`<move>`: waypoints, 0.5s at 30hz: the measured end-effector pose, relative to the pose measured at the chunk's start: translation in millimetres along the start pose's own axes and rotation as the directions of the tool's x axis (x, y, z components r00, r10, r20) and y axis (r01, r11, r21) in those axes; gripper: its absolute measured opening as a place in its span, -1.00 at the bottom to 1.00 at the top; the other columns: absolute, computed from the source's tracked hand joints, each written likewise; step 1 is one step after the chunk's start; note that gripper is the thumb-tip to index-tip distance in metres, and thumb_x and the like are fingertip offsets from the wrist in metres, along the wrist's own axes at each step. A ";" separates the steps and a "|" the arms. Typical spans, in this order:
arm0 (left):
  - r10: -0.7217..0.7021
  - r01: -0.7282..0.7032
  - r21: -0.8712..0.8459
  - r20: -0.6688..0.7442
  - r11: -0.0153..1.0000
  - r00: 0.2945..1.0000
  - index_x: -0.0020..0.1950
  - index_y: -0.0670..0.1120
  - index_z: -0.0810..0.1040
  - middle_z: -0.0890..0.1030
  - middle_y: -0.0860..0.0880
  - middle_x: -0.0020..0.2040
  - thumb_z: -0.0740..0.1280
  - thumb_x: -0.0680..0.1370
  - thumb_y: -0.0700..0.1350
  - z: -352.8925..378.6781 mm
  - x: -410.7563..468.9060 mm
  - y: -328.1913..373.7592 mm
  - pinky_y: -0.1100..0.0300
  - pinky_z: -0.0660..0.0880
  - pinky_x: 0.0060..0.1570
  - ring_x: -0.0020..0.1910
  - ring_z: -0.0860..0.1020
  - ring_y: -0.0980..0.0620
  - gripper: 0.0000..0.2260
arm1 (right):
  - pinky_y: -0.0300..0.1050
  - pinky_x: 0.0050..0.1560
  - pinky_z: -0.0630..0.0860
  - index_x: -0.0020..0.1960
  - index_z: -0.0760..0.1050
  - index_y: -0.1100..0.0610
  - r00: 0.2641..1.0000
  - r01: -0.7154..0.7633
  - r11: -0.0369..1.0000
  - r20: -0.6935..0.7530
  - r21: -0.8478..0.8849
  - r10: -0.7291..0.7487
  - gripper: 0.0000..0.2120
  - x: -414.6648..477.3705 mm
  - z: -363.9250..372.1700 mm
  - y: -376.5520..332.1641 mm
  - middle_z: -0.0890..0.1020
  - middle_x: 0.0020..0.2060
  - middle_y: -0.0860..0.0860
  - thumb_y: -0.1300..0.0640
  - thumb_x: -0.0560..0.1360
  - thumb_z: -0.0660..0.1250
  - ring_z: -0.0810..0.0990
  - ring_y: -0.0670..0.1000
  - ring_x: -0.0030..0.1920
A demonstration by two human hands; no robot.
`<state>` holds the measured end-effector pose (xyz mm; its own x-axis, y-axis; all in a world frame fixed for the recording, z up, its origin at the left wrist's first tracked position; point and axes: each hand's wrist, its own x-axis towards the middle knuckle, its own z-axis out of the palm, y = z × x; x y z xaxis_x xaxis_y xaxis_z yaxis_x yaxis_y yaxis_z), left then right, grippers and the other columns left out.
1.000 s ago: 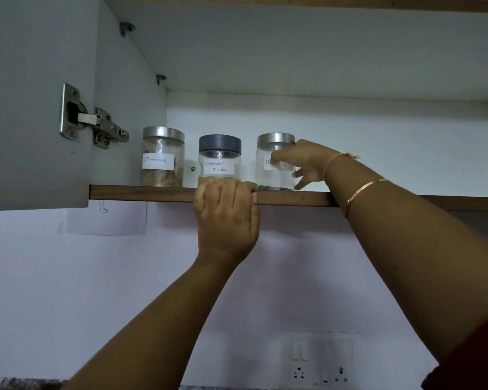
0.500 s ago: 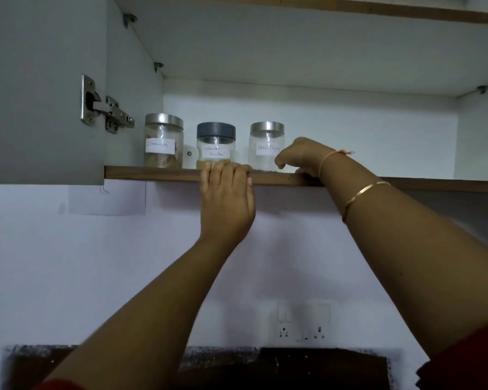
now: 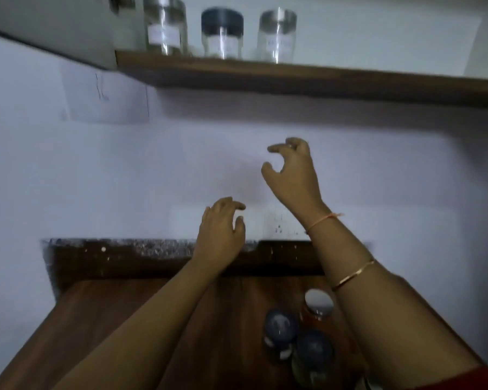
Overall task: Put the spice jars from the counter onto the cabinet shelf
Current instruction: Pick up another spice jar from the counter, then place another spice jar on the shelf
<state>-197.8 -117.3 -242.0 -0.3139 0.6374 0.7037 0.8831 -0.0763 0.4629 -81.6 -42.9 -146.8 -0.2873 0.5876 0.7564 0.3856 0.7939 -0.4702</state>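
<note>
Your left hand [image 3: 221,229] and right hand [image 3: 290,170] are hanging empty, fingers loosely curled. Three jars [image 3: 281,325] are waiting on the worktop [image 3: 124,319], near right; three more are sitting on the shelf [image 3: 293,77]. Likely glass, slick, breakable: be gripping round the body, under the lid.

The wooden shelf [image 3: 293,77] carries three labelled jars in a row: a silver-lidded jar [image 3: 165,26], a dark-lidded jar [image 3: 222,33], a second silver-lidded jar [image 3: 277,35] (labels too blurred to read); the brown tabletop [image 3: 124,319] holds a white-lidded jar [image 3: 318,304] with a blue-lidded jar [image 3: 281,327] and another blue-lidded jar [image 3: 314,350] clustered just beside it.
</note>
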 end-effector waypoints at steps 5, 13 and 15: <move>-0.201 0.198 0.039 0.269 0.979 0.942 0.18 -0.11 0.52 0.51 -0.07 0.19 0.22 0.57 -0.18 31.0 -97.8 -50.6 0.18 0.39 0.14 0.15 0.49 -0.01 -0.79 | -0.09 0.31 0.34 0.35 0.42 0.14 0.824 -0.299 0.945 0.462 -0.134 0.326 -0.53 -96.0 49.3 49.8 0.29 0.37 0.15 0.07 0.47 0.36 0.37 0.17 0.35; -0.384 0.360 0.150 0.503 0.921 0.774 0.13 -0.11 0.49 0.51 -0.10 0.14 0.13 0.58 -0.17 53.5 -181.2 -76.8 0.18 0.37 -0.05 0.04 0.49 -0.02 -0.80 | -0.11 0.11 0.48 0.19 0.54 0.19 0.263 -0.340 0.836 0.810 -0.430 0.523 -0.61 -229.5 86.9 85.9 0.59 0.17 0.12 -0.06 0.51 0.31 0.56 0.11 0.13; -0.432 0.387 0.205 0.558 0.899 0.708 0.21 -0.12 0.45 0.48 -0.11 0.18 0.14 0.57 -0.18 55.4 -190.5 -77.8 0.14 0.41 0.00 0.08 0.48 -0.05 -0.75 | 0.01 0.29 0.44 0.31 0.48 0.14 0.097 -0.337 0.817 0.845 -0.469 0.525 -0.50 -253.2 93.8 83.4 0.56 0.25 0.11 -0.16 0.51 0.27 0.53 0.12 0.21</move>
<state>-187.3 -190.2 -442.0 -0.4096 0.9123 -0.0026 0.7438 0.3356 0.5780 -59.0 -110.8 -420.2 -0.5664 0.6068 -0.5577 0.8227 0.3769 -0.4255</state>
